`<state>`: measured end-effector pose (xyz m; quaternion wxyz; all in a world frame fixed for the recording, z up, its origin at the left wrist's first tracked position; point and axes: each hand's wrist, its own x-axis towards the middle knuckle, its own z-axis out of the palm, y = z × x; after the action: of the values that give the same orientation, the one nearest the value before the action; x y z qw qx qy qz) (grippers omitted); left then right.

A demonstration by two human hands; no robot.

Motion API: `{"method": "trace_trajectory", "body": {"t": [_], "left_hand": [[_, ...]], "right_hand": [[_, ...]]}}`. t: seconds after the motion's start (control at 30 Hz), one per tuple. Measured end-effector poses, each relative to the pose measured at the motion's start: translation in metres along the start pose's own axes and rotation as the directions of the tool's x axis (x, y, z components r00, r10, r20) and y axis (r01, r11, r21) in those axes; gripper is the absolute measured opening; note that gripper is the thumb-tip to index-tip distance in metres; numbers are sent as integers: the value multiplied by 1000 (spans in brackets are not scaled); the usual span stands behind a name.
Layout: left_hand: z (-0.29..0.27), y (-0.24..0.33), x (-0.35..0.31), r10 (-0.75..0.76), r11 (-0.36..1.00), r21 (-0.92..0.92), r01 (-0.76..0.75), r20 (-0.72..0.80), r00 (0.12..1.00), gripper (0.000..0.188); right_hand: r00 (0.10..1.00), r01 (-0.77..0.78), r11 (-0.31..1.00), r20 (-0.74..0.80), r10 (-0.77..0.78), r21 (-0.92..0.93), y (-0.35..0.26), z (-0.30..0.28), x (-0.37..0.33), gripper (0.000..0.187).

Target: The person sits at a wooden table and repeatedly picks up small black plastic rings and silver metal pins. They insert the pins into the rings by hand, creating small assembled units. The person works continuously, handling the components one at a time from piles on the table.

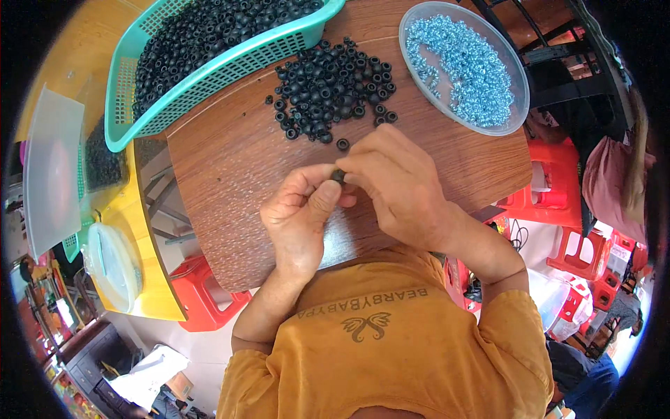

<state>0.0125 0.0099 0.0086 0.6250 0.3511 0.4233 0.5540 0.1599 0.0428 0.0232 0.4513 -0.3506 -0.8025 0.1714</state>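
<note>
A small black round hollow piece point(338, 176) sits between the thumb and forefinger of my left hand point(299, 206), above the near half of the table. My right hand point(399, 183) is closed in a pinch right beside that piece, its fingertips bent over it. Whatever those right fingertips hold is hidden or too small to make out. Just beyond my fingers lies a single black piece point(343, 144) of the same kind. A loose heap of black pieces point(328, 91) spreads farther back on the brown wooden table point(230, 188).
At the far left a turquoise mesh basket point(230, 66) is full of black pieces. On the far right stands a clear round tub point(518, 84) with shiny light-blue bits point(474, 77). A yellow table point(150, 272) adjoins on the left; red stools point(548, 185) stand around.
</note>
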Motion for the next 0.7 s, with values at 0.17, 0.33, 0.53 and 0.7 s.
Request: {"method": "trace_trajectory", "body": {"t": [0.17,0.33,0.53,0.7], "left_hand": [[5,-9,-5,137,973,196,-121,-68,988,12],[9,-10,-4,352,804,531,-267,-64,934,11],[8,-9,-3,280,849,481,-217,-62,958,13],[6,-9,2,157,980,135,-147,-62,986,19]], "right_hand": [[999,-39,999,-25,38,-33,-1,4,-2,19],[997,-24,998,-78,20,-53,1,11,-3,18],[997,-43,995,-72,37,-88,1,15,-7,19],[995,-38,999,-97,36,-17,-1,17,-2,17]]}}
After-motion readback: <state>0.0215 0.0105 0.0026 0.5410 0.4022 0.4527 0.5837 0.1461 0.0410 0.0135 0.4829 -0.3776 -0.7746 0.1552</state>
